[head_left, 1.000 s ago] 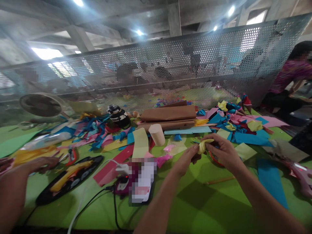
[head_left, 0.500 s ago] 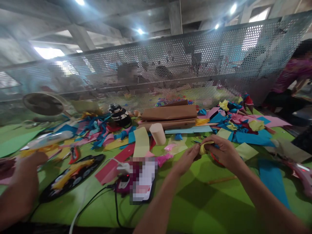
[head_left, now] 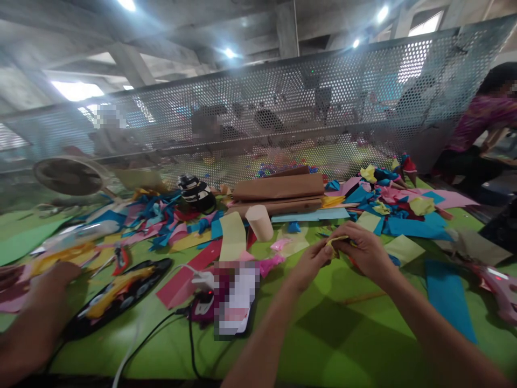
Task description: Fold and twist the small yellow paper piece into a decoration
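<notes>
Paper strip (head_left: 332, 244) pinched between two hands above a cluttered green table (head_left: 347, 345)

The yellow piece was held at right of centre, clear of the tabletop, with its left end gripped narrowly by the left hand (head_left: 313, 258) and its right end by the curled fingers of the right hand (head_left: 361, 247). Much of it was covered by fingers, so its full shape could not be told.

Tearing was judged the main risk, should the ends be pulled apart too hard; unwanted creases could be caused by too tight a pinch. If either grip were loosened, the piece could be dropped among similar scraps and lost from sight. The phone (head_left: 242, 307), just beside the left forearm, could be nudged by an elbow swung left, and the black cable (head_left: 155, 335) could be snagged with it.

Counted were two working hands, one held piece, one phone, one pale cylinder (head_left: 259, 223) beyond it, one thin wooden stick (head_left: 365, 297) nearer than the hands, one blue paper sheet (head_left: 450, 299) at near right, one black oval tray (head_left: 76, 326) at left and one fan (head_left: 70, 177) at far left. The heaped scraps (head_left: 161, 215) were too tangled to be counted.
</notes>
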Action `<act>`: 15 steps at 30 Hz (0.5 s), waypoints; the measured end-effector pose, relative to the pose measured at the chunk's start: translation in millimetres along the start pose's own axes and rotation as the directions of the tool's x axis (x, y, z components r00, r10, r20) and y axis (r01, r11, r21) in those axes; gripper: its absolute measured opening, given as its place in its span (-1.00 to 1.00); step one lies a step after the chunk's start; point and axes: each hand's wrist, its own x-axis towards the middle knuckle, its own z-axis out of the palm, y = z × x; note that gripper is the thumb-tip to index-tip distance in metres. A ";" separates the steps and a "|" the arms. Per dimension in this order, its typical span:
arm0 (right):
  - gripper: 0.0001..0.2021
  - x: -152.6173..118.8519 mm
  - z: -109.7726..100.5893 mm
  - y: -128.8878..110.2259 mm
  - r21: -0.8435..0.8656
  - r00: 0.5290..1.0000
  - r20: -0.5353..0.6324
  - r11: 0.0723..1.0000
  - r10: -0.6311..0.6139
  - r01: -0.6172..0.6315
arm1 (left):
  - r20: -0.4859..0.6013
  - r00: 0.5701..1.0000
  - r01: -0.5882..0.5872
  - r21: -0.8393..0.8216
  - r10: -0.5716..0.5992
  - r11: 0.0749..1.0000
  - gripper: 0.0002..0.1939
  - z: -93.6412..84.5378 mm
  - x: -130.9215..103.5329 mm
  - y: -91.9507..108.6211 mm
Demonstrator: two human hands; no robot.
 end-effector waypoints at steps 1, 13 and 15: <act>-0.89 -0.2 0.6 1.1 -0.006 1.000 0.006 1.000 -0.006 0.006 | -0.005 1.000 0.004 0.006 -0.004 1.000 -0.29 -0.2 0.2 0.4; -0.87 -0.6 4.4 0.9 0.014 1.000 0.024 1.000 -0.009 0.009 | -0.077 0.993 0.094 0.020 -0.093 0.995 -0.44 -1.0 -3.5 5.0; -0.81 -1.1 3.9 -0.2 0.060 0.999 0.022 0.997 0.042 -0.043 | -0.091 0.991 0.095 0.000 -0.095 0.995 -0.47 -0.8 -4.9 7.8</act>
